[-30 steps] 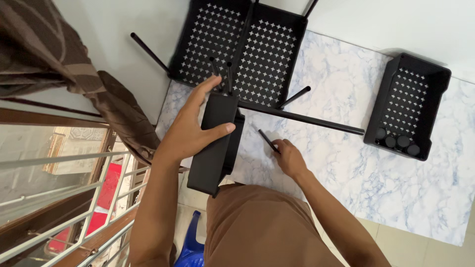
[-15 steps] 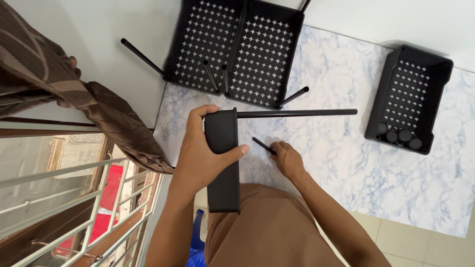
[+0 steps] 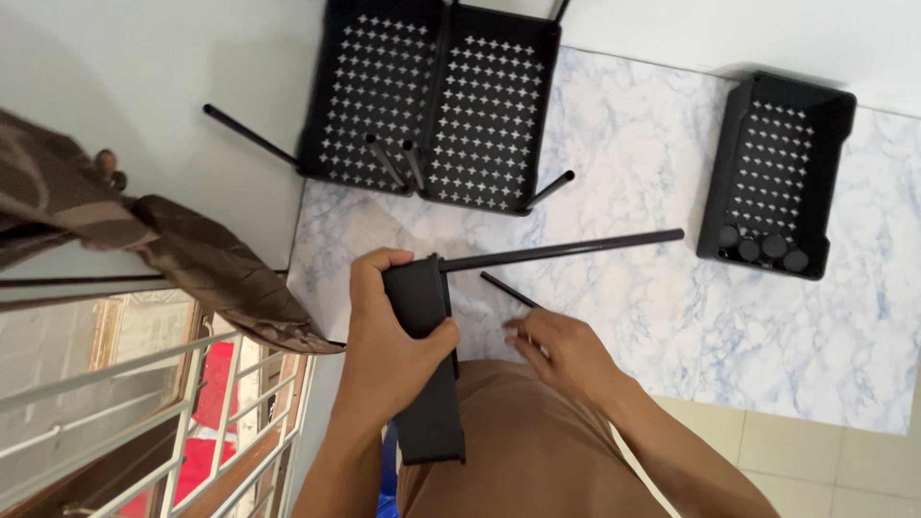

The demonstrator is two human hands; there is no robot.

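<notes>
My left hand (image 3: 389,355) grips a black plastic tray (image 3: 427,384) held on edge over my lap, with a long black rod (image 3: 566,250) sticking out of its top corner to the right. My right hand (image 3: 561,347) rests on the marble floor (image 3: 614,153), fingers on the near end of a short thin black rod (image 3: 507,289). Two joined black perforated trays (image 3: 436,101) with rods standing in their corners lie ahead of me.
A third black perforated tray (image 3: 779,173) at the right holds several round black caps (image 3: 763,249). A brown patterned cloth (image 3: 182,259) hangs at the left over a white metal railing (image 3: 144,432). Beige tiles (image 3: 815,451) lie at the lower right.
My left hand has turned the tray more upright and drawn it toward my lap. The long rod now sticks out level from its corner. My right hand stayed on the short rod.
</notes>
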